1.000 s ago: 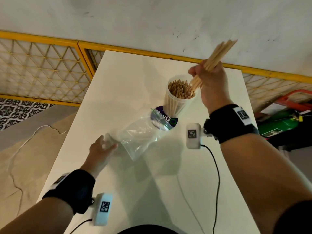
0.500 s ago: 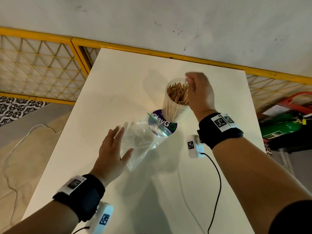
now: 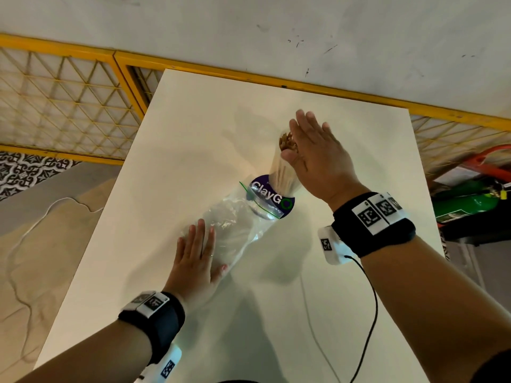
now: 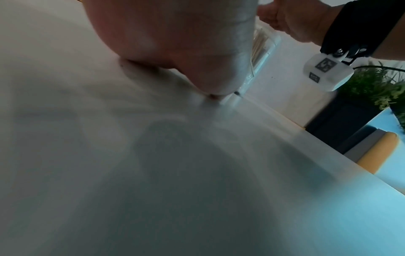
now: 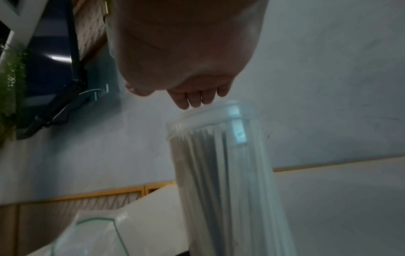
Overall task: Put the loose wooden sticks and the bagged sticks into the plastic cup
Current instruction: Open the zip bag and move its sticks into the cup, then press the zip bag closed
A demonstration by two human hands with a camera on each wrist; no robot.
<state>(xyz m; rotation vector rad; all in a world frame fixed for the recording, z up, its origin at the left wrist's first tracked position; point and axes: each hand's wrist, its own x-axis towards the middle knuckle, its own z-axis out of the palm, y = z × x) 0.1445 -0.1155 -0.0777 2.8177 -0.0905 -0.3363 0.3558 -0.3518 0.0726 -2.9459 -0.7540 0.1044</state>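
Observation:
A clear plastic cup [image 3: 279, 175] packed with upright wooden sticks [image 3: 286, 139] stands mid-table on a purple disc [image 3: 269, 194]. My right hand [image 3: 312, 150] is flat and open over the cup's mouth, fingers straight; in the right wrist view its fingertips [image 5: 192, 102] hover just above the cup's rim [image 5: 210, 117]. A clear zip bag [image 3: 235, 225] with a green seal lies in front of the cup and looks empty. My left hand [image 3: 197, 255] lies flat on the bag's near end, fingers straight. In the left wrist view the palm [image 4: 175, 43] presses on the table.
The white table [image 3: 193, 134] ends at a grey wall with a yellow rail [image 3: 276, 84]. Yellow mesh fencing [image 3: 63, 106] stands left, a green cylinder [image 3: 470, 203] right. A black cable [image 3: 370, 313] runs from my right wrist across the table.
My right hand lowered its bundle of sticks into the cup, let go and now lies flat over the top. My left hand slid forward onto the bag and flattened.

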